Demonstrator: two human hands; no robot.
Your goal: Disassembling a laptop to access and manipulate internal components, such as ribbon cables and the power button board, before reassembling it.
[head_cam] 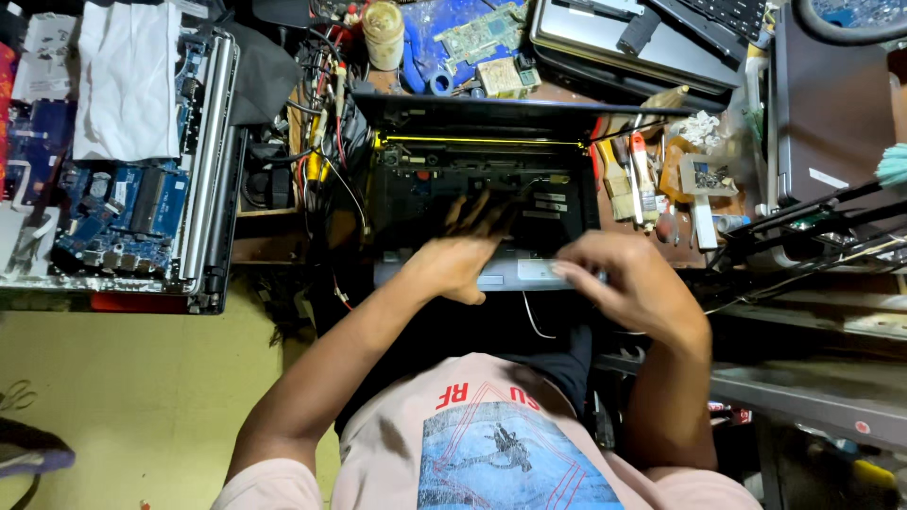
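Both hands are working apart on the opened black laptop chassis (pixel 472 179), left hand (pixel 463 255) lying flat with spread fingers, right hand (pixel 614 279) curling over its near edge, gripping unclear; stiff, fairly light, fragile inside, best taken by its edges.

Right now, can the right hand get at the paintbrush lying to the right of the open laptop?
Probably yes: the right hand rests on the laptop's front edge, and nothing visibly blocks the way to the paintbrush.

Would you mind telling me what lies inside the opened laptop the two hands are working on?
Inside the opened laptop a dark board with black parts and a yellow strip along the back edge shows. The left hand covers the middle, and the right hand hides the front right corner.
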